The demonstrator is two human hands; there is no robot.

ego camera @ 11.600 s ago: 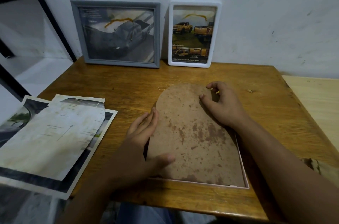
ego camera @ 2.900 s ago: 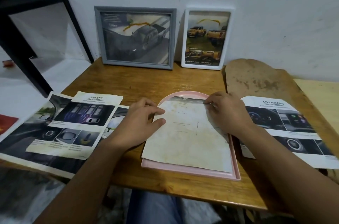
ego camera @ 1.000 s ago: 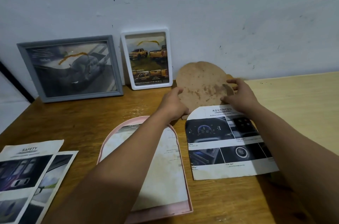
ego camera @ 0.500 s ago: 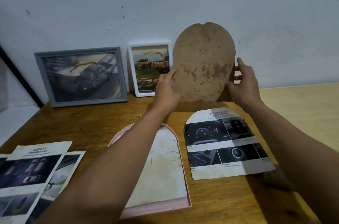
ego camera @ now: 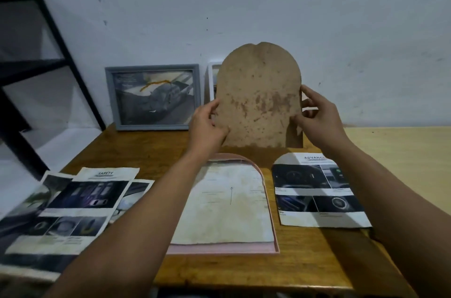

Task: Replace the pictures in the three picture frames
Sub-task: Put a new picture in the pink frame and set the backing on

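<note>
In front of me is a white wall (ego camera: 268,5) with small marks. A black metal shelf (ego camera: 36,61) stands at left. The brown wooden tabletop (ego camera: 151,149) meets a paler one (ego camera: 402,151).

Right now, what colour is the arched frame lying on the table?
Pink; the arched frame shows it in the head view.

backing board (ego camera: 258,97) upright behind arched frame (ego camera: 272,229), paper sheet (ego camera: 227,202) inside, leaflet (ego camera: 317,190) right
</note>
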